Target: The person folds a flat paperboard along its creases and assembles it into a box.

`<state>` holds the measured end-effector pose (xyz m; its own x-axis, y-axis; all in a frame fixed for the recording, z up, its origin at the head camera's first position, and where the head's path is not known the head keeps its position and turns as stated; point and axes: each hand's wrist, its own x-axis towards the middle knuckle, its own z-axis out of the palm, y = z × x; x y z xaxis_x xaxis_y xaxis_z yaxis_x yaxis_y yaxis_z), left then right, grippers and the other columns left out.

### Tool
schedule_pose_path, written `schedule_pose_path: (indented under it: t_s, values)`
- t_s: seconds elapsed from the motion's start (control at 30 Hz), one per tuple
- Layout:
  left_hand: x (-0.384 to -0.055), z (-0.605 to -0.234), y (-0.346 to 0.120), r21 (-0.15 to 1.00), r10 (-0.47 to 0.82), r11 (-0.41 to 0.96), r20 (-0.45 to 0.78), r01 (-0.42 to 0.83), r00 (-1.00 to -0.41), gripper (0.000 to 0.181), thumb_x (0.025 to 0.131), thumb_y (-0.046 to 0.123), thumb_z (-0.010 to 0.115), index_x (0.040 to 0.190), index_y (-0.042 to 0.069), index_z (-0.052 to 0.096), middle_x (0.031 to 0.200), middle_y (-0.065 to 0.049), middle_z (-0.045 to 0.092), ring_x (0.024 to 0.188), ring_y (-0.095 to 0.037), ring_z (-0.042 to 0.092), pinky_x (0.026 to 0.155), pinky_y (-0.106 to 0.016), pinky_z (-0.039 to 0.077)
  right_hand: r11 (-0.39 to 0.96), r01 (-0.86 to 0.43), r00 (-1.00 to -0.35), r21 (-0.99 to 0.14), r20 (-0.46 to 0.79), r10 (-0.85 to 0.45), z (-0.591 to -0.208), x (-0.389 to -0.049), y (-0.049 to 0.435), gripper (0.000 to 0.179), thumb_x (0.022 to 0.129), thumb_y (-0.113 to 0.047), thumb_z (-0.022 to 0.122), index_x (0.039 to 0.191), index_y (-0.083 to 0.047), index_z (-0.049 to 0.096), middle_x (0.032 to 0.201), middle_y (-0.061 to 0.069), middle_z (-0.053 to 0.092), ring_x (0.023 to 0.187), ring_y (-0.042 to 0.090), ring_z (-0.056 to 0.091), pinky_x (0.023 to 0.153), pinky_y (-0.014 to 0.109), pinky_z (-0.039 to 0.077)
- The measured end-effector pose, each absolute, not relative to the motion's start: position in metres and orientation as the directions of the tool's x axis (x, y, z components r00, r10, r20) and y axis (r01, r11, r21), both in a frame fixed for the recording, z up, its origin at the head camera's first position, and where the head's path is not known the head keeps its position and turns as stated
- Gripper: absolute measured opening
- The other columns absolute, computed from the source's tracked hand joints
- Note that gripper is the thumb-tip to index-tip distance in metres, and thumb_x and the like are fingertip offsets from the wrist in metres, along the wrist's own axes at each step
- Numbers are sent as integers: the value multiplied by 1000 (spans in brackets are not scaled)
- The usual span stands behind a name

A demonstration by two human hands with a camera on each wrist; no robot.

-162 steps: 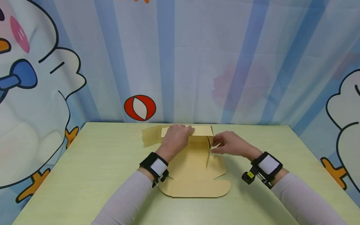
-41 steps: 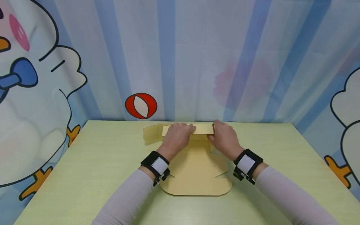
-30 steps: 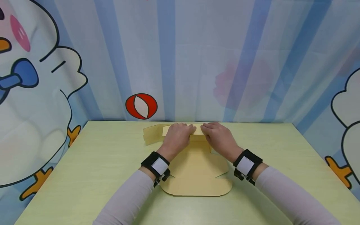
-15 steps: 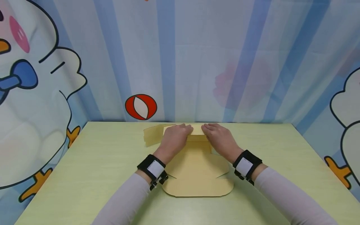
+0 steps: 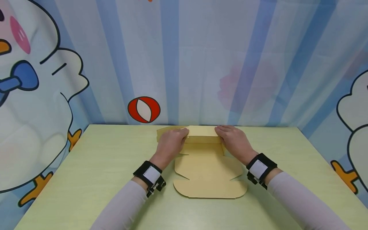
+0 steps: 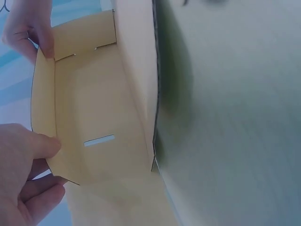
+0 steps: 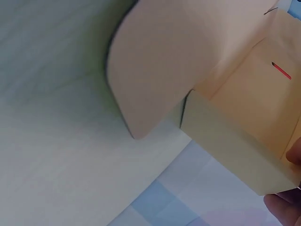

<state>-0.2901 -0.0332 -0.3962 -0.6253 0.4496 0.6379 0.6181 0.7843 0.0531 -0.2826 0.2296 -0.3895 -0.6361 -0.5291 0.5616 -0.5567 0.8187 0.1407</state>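
Note:
A partly folded tan cardboard box (image 5: pixel 208 167) lies on the table, its far wall raised and the strip along that wall's top folded toward the viewer. My left hand (image 5: pixel 170 143) grips the left end of this strip; in the left wrist view, the thumb (image 6: pixel 44 146) lies on the inner face and the fingers curl behind the edge. At the right corner, my right hand (image 5: pixel 234 142) pinches the strip; its fingertips (image 7: pixel 280 209) show at the lower right of the right wrist view. A side flap (image 7: pixel 235 141) stands folded at this corner. On the left, another flap (image 5: pixel 161 131) sticks outward.
Narrow slots cut the raised wall near its ends. The box's rounded front panel (image 5: pixel 211 189) lies toward the near side of the pale table (image 5: pixel 95 169). Behind the table hangs a blue striped cloth (image 5: pixel 198 64) with cartoon figures.
The right hand earlier handled the right side flap, then moved onto the top strip. In the last half second both hands have moved apart toward the ends, and the box has shifted right.

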Motion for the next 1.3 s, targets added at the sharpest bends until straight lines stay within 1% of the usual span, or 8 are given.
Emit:
schedule_pose_path:
  t_s: [0.13, 0.4, 0.53, 0.73, 0.83, 0.93, 1.17, 1.3]
  values:
    - [-289, -397, -33, 44, 447, 786, 648, 617, -616, 30, 97, 12, 62, 69, 13, 51, 56, -3, 55, 52, -16, 55, 44, -22, 23, 808, -570, -623, 147, 564, -542, -386, -283, 226, 24, 86, -2, 72, 111, -4, 72, 110, 12, 75, 104, 30, 70, 87, 43, 58]
    - [-288, -398, -31, 35, 440, 797, 652, 603, -618, 24, 96, 14, 64, 73, 14, 56, 54, -1, 53, 52, -18, 58, 43, -23, 27, 754, -646, -592, 113, 549, -590, -384, -285, 215, 36, 85, 1, 72, 120, -6, 71, 118, 12, 73, 110, 30, 68, 89, 42, 58]
    - [-288, -399, -28, 49, 430, 802, 644, 595, -633, 16, 94, 14, 67, 78, 14, 62, 59, -1, 60, 56, -19, 62, 44, -23, 34, 739, -665, -579, 110, 550, -602, -385, -286, 207, 37, 85, 0, 72, 122, -7, 70, 118, 12, 73, 110, 30, 68, 89, 43, 58]
    - [-285, -400, -26, 138, 400, 794, 615, 592, -680, 3, 91, 12, 71, 90, 14, 70, 70, -1, 69, 64, -17, 68, 53, -24, 50, 761, -641, -608, 98, 541, -582, -386, -288, 202, 36, 86, -2, 73, 121, -8, 71, 117, 10, 74, 109, 29, 70, 87, 42, 59]
    - [-285, -401, -26, 182, 391, 780, 605, 598, -694, 7, 89, 10, 73, 95, 12, 72, 76, -3, 73, 69, -18, 70, 61, -27, 56, 762, -641, -610, 93, 540, -579, -387, -289, 202, 36, 86, -2, 72, 122, -9, 71, 117, 11, 74, 109, 28, 70, 87, 42, 59]
    - [-284, -401, -26, 231, 386, 760, 592, 608, -708, 13, 87, 8, 74, 100, 9, 73, 81, -5, 74, 72, -18, 71, 65, -30, 58, 761, -641, -608, 97, 541, -581, -387, -289, 202, 37, 86, -3, 73, 122, -9, 71, 117, 11, 73, 109, 28, 70, 87, 42, 59]
    - [-283, -404, -21, 337, 332, 752, 548, 566, -768, 25, 87, 10, 75, 111, 8, 75, 91, -6, 78, 76, -17, 72, 66, -26, 58, 768, -632, -620, 102, 528, -580, -387, -288, 202, 36, 87, -4, 72, 123, -9, 70, 119, 11, 73, 110, 28, 70, 88, 42, 58]
    - [-282, -405, -16, 477, 285, 695, 504, 538, -815, 23, 88, 8, 72, 111, 6, 75, 98, -10, 77, 85, -21, 75, 72, -29, 61, 768, -633, -619, 100, 530, -580, -387, -287, 201, 36, 87, -5, 72, 123, -8, 70, 119, 11, 73, 110, 28, 70, 88, 42, 58]
